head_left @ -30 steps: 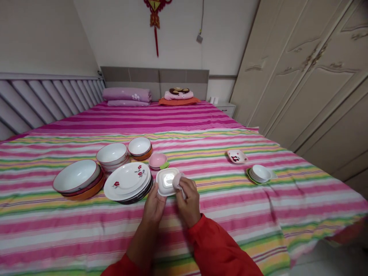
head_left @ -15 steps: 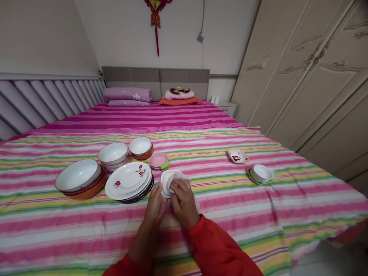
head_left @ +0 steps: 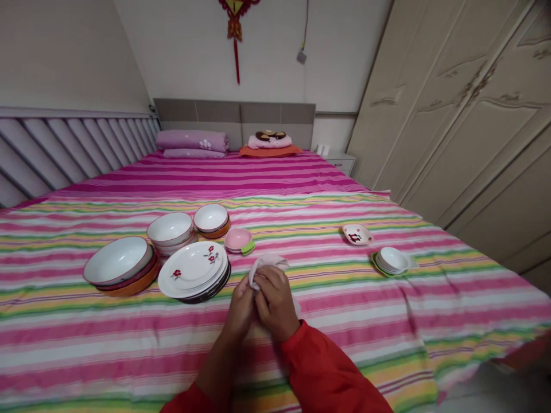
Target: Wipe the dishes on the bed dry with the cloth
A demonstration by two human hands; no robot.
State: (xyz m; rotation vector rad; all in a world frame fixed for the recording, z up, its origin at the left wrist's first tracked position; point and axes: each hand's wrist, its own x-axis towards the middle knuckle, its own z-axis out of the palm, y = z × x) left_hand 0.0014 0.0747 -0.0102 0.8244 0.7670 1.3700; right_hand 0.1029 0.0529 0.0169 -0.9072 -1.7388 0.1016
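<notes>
Both my hands meet at the middle of the striped bed. My left hand (head_left: 241, 307) grips a small white square dish (head_left: 253, 274), now almost wholly hidden behind my fingers and tilted on edge. My right hand (head_left: 274, 304) is closed on a white cloth (head_left: 270, 261) pressed against that dish; the cloth pokes out above my knuckles. Both sleeves are red. A stack of flowered white plates (head_left: 193, 271) lies just left of my hands, and a small pink bowl (head_left: 238, 239) sits just beyond them.
Left of the plates stand a wide bowl stack (head_left: 118, 265), a white bowl stack (head_left: 170, 230) and a smaller bowl (head_left: 210, 219). To the right lie a small patterned dish (head_left: 356, 233) and a stack of small saucers (head_left: 391, 260). Pillows lie at the headboard; a wardrobe (head_left: 465, 109) lines the right.
The square dish lay flat with its inside showing; my left hand has tipped it up and drawn it nearer, and my right hand has moved the cloth over it, covering it.
</notes>
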